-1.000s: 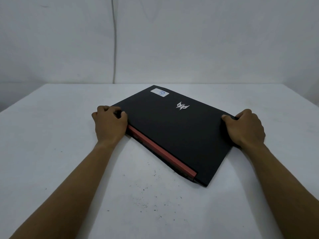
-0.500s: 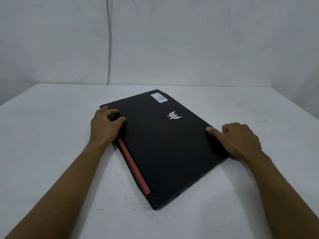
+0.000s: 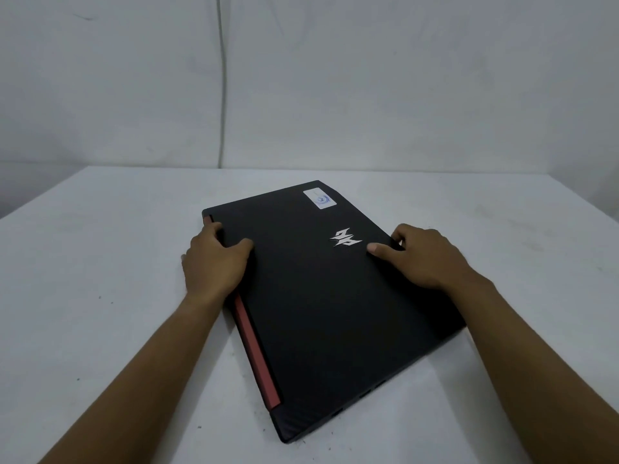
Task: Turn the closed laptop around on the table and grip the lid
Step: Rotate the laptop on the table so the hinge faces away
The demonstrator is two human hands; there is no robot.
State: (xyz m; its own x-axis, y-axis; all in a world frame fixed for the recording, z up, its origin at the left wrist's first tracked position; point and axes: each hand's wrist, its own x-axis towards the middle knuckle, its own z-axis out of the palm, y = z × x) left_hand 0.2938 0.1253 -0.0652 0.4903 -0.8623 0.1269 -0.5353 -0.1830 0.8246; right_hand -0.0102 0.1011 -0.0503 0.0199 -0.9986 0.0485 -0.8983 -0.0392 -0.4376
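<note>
Grip: both long edges of the laptop (image 3: 321, 296) are clasped, one by each hand; neither hand is closed into a fist.
Left hand (image 3: 214, 262): laid over the red-striped hinge edge (image 3: 256, 353); thumb on the lid, fingers curled over the side; placed so, it is judged, as a pivot for the turn.
Right hand (image 3: 427, 256): set on the opposite edge, thumb flat on the lid near the silver logo (image 3: 345, 236), fingers hooked over the rim; the opening side is judged to lie here.
Laptop: closed, lying flat and askew on the white table (image 3: 100, 262); one corner points toward the person; a pale sticker (image 3: 320, 199) is at the far corner.
Progress: turn judged partly done; the lid is not raised.
</note>
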